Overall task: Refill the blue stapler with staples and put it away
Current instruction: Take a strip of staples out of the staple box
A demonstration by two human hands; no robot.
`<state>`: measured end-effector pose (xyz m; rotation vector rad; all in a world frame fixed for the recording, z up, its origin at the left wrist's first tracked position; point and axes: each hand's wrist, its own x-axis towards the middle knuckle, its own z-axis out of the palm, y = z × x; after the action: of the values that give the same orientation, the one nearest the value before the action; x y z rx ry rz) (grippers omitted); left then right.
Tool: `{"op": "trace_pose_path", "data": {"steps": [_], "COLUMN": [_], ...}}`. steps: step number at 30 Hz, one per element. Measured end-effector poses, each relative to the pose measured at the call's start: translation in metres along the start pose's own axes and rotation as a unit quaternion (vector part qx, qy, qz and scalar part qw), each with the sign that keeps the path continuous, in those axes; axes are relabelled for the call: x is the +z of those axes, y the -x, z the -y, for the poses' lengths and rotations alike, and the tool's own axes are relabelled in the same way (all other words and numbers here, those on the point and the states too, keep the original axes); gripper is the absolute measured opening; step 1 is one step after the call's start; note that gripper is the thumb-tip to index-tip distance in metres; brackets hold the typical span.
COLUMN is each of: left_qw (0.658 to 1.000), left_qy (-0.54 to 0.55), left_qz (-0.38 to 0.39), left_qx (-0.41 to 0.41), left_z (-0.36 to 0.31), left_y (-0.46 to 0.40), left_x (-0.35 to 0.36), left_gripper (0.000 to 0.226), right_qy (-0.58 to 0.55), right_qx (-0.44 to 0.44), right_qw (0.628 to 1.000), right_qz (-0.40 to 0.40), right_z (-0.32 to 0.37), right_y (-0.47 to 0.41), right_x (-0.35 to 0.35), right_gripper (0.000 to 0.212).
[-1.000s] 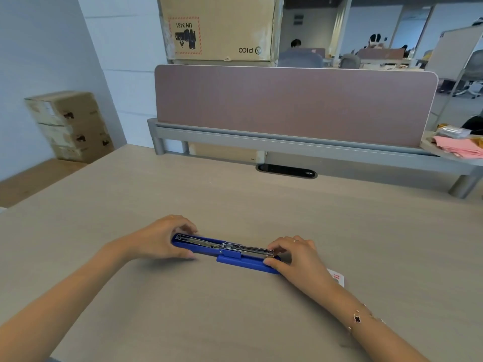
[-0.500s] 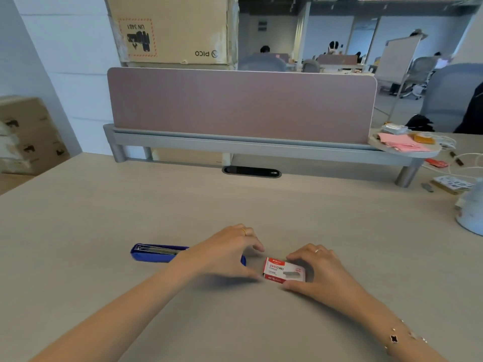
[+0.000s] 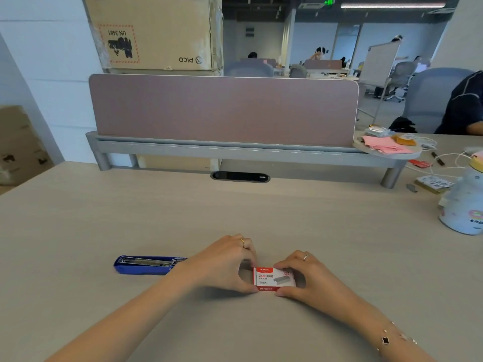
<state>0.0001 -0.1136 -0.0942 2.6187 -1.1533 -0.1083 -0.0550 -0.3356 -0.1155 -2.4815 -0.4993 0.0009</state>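
The blue stapler point(image 3: 146, 265) lies folded out flat on the desk, its metal staple channel facing up; its right end is hidden behind my left wrist. A small red-and-white box of staples point(image 3: 273, 279) rests on the desk to the right of it. My left hand point(image 3: 224, 265) pinches the box's left end between thumb and fingers. My right hand point(image 3: 305, 276) grips its right end the same way. Neither hand touches the stapler.
A mauve divider panel point(image 3: 224, 111) on a grey rail stands across the back of the desk, with a cable slot point(image 3: 240, 176) below it. A white jar point(image 3: 464, 205), cables and pink papers point(image 3: 386, 145) crowd the right side. A person sits at far right.
Both hands left the stapler and moved right onto the staple box. My view swung right, so the stapler now sits to the left.
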Motion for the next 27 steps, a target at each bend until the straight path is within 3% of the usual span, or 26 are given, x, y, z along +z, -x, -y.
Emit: {"op": "trace_pose_path", "data": {"steps": [14, 19, 27], "left_qw": [0.999, 0.999, 0.999], "left_qy": [-0.003, 0.007, 0.044], "left_qz": [0.022, 0.035, 0.006], "left_qx": [-0.034, -0.031, -0.004], "left_z": [0.009, 0.009, 0.002], "left_y": [0.011, 0.010, 0.005], "left_x": [-0.007, -0.007, -0.009], "left_gripper": [0.035, 0.049, 0.017], "right_qy": [0.006, 0.015, 0.018], "right_qx": [-0.008, -0.015, -0.012], "right_qw": [1.000, 1.000, 1.000], "right_qz": [-0.009, -0.017, -0.021], "right_z": [-0.005, -0.004, -0.003], "right_y": [0.000, -0.001, 0.001], "right_x": [-0.003, -0.001, 0.000], "right_gripper": [0.045, 0.044, 0.044]}}
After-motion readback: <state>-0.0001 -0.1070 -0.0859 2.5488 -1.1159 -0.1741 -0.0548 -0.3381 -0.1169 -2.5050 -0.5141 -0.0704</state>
